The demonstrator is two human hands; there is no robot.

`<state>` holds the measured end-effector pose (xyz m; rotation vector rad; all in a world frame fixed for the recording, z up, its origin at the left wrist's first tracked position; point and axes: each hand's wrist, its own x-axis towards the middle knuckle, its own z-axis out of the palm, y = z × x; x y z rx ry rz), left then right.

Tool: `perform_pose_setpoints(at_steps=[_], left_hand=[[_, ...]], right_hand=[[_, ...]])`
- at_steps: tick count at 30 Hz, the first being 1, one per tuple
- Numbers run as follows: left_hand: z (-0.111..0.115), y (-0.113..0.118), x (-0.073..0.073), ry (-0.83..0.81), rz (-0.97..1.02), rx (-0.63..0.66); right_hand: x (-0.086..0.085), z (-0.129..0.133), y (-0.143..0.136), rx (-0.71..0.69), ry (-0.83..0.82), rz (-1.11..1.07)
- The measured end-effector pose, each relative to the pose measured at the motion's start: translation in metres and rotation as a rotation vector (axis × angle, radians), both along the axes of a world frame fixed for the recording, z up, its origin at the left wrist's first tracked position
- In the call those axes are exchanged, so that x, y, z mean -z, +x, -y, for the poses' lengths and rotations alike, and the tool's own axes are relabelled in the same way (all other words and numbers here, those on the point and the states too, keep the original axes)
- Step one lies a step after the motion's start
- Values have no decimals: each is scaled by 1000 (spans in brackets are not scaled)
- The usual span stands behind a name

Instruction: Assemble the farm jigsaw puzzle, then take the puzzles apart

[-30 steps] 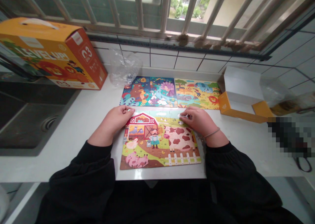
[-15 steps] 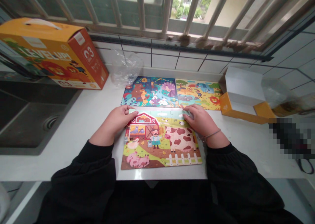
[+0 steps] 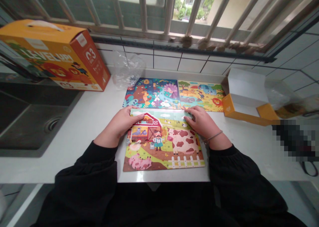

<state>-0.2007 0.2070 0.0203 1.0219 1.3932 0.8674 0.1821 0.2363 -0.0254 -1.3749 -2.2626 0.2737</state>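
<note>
A farm jigsaw puzzle [image 3: 159, 144] with a red barn, a farmer, a spotted cow and a pig lies on the white counter in front of me, its pieces joined. My left hand [image 3: 124, 121] grips its upper left corner, thumb on the barn roof and fingers bent round the far edge. At the upper right corner, my right hand [image 3: 199, 120] holds it too, with the thumb on top and the fingers along the far edge. The undersides of the fingers are hidden. Just behind stand out a blue night-forest puzzle [image 3: 154, 93] and a yellow savanna puzzle [image 3: 199, 93], both lying flat.
An orange carton [image 3: 54, 54] with a handle stands at the back left, beside a sink [image 3: 32, 124]. Crumpled clear plastic [image 3: 128, 69] lies near it. To the right is an open orange box [image 3: 246, 100]. Window bars [image 3: 143, 11] rise behind the counter.
My left hand has slid slightly to the right, its thumb reaching further over the barn roof. The right hand and the puzzle have barely moved.
</note>
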Motion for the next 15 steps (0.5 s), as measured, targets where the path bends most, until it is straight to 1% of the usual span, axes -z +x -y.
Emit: perform_pose_setpoints(at_steps=[2, 4, 7, 15], left_hand=[[3, 3, -3, -17, 81, 18], [5, 5, -5, -34, 110, 16], [6, 5, -6, -48, 121, 11], [4, 3, -3, 13, 102, 13]], right_hand=[[0, 0, 0, 9, -8, 1], [1, 0, 1, 14, -19, -3], [1, -1, 2, 9, -38, -6], [-2, 1, -1, 27, -76, -35]])
